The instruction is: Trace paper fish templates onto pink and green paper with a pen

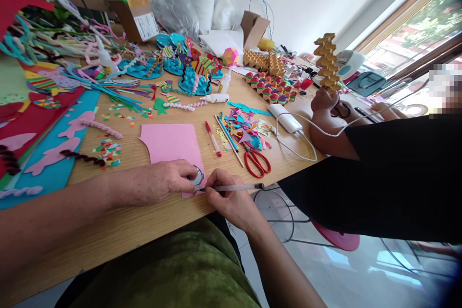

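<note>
A sheet of pink paper lies near the table's front edge, its left side cut in a curve. On its lower right corner sits a small white paper cutout with a dark outline, partly hidden by fingers. My left hand pins that cutout down with thumb and fingers. My right hand grips a pen with a clear barrel and black end, its tip at the cutout's lower edge. Right of the paper are a red pen, thin sticks and red-handled scissors.
Colourful paper scraps and a white power bank with a cable lie at right. Pink fish shapes rest on blue sheets at left. Glue bottles stand farther back. A co-worker's hand holds an egg-carton strip.
</note>
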{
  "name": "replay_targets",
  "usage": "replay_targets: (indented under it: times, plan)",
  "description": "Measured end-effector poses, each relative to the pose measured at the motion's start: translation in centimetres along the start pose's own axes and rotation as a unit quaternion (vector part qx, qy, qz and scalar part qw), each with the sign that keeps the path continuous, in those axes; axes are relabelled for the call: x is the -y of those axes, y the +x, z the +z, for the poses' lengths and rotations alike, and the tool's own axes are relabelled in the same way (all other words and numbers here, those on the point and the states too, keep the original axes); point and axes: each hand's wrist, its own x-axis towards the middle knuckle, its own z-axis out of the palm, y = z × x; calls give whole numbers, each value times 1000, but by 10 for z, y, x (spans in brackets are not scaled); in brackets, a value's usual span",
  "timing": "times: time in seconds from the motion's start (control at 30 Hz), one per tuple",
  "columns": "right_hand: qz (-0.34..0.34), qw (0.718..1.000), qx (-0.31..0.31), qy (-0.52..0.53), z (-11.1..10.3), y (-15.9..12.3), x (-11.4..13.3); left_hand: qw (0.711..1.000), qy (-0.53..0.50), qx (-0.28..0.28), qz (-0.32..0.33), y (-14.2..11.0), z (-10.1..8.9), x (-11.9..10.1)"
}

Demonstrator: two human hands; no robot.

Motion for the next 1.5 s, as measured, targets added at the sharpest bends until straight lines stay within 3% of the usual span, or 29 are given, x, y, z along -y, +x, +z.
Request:
replay_targets:
  times: [0.53, 1.5]
  plan:
    - [-4, 999, 4, 37, -5, -4, -3, 1000, 6, -3, 1, -1, 1, 1]
    - [7, 1000, 9, -4, -9, -2, -3, 999, 38, -11, 4, -2, 6, 2]
